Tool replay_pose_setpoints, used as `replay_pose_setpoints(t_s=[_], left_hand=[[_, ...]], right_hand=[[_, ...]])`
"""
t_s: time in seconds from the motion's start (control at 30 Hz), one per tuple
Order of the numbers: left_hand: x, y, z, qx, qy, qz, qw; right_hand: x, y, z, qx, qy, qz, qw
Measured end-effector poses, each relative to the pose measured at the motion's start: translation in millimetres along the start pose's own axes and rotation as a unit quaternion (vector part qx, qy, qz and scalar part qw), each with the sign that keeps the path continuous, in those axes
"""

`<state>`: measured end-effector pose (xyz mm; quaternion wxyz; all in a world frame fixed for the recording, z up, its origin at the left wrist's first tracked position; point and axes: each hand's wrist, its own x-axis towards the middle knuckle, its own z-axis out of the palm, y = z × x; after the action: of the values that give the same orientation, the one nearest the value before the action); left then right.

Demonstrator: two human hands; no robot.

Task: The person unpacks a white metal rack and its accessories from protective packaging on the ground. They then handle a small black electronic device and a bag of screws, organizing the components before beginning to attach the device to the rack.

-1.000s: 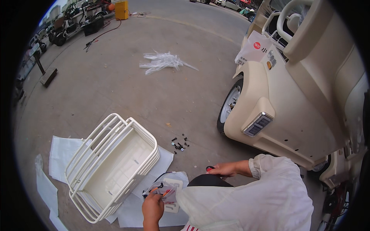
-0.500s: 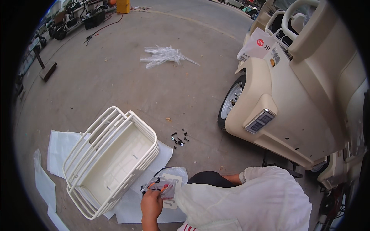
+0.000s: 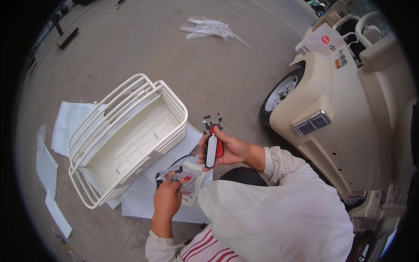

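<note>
Just below the middle of the frame, the right hand [image 3: 229, 150] is clamped on a narrow oblong lamp [image 3: 212, 146], red along one side and white on its face, with dark rounded ends. The fingers wrap the back and the thumb lies along the near edge, so the lamp stands nearly upright in the palm. It looks like a moulded plastic part: light, stiff, smooth enough to slip, and likely to scratch or crack at the lens if dropped on the concrete floor [image 3: 131, 43]. The safest hold seems to be along the long edges, clear of the face.

Lower and to the left, the left hand [image 3: 167, 198] is pinched shut on the mouth of a small clear plastic bag [image 3: 183, 179] with red and orange pieces inside; a thin black wire [image 3: 174, 163] loops up out of it. The bag is soft and floppy and would spill if tipped, so it is best held at the opening, as it is.

Left of centre a cream tubular basket [image 3: 126, 139] stands on white foam sheets [image 3: 70, 126]. A few small black screws [image 3: 211, 118] lie on the floor just above the lamp. The cream vehicle [image 3: 345, 109] fills the right of the frame, and crumpled clear wrapping [image 3: 209, 28] lies at the top.
</note>
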<state>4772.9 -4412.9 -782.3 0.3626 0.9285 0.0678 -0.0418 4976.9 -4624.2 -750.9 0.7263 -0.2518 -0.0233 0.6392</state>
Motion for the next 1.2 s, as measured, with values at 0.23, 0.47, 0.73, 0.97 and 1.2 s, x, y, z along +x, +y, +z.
replay_pose_setpoints(t_s=[0.23,0.47,0.73,0.97,1.2], left_hand=[[-4.3,2.8,3.2,0.004,0.007,-0.008,1.000],[-18.4,-7.7,14.3,-0.041,0.075,0.004,0.996],[-20.3,-8.9,15.5,-0.012,0.066,0.002,0.998],[-22.1,0.1,10.9,0.015,0.025,-0.018,0.999],[-24.1,5.5,13.0,0.025,0.024,0.006,0.999]], right_hand=[[68.5,6.1,-14.5,0.077,-0.093,0.066,0.990],[88.7,40.6,-12.5,-0.111,-0.038,0.126,0.985],[92.3,72.2,-32.7,-0.505,-0.086,0.128,0.849],[89.2,75.7,-20.6,-0.638,-0.150,0.151,0.740],[83.8,81.6,-21.0,-0.611,-0.190,0.201,0.742]])
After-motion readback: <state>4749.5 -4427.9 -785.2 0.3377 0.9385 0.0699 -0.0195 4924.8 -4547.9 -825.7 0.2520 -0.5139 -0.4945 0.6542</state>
